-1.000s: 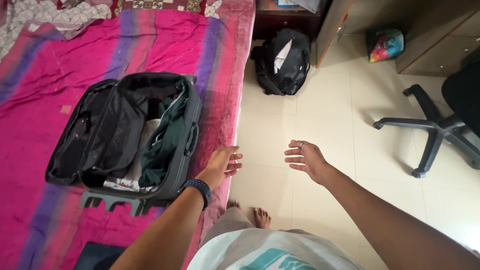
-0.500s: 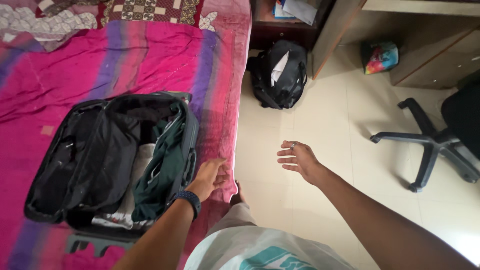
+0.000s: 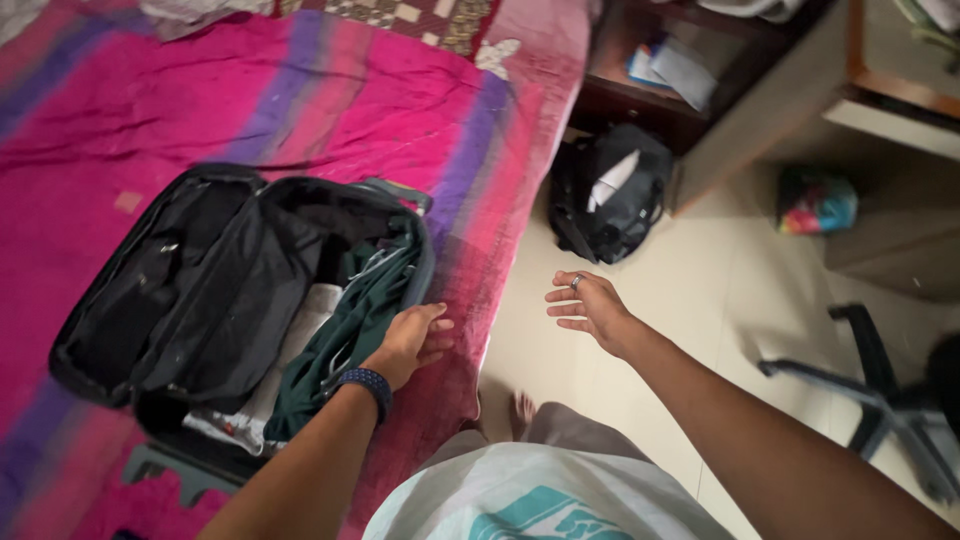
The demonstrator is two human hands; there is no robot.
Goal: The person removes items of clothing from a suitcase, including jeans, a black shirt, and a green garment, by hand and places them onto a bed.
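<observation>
Down on the bed's bright pink and purple striped cover [image 3: 300, 90] lies an open, dark grey soft-sided suitcase [image 3: 240, 290], its lid flap folded out to one side. Inside it sits a crumpled dark green garment [image 3: 350, 330] on top of some pale clothing. The person's left hand [image 3: 408, 343], with a dark blue band at the wrist, rests with loosely spread fingers at the near side wall of the suitcase, just beside the green garment; it grips nothing, and whether it actually touches the case edge cannot be told. The right hand [image 3: 590, 305], with a ring on one finger, hovers empty and open over the pale tiled floor [image 3: 730, 300] beside the bed, well apart from the left hand. On the floor beyond it, against a dark wooden shelf unit [image 3: 680, 90], stands a black backpack [image 3: 610, 195] with a white sheet showing in its open top. A colourful bag [image 3: 818, 203] lies farther off, and the dark base of a swivel chair [image 3: 880, 390] stands at the right edge.
</observation>
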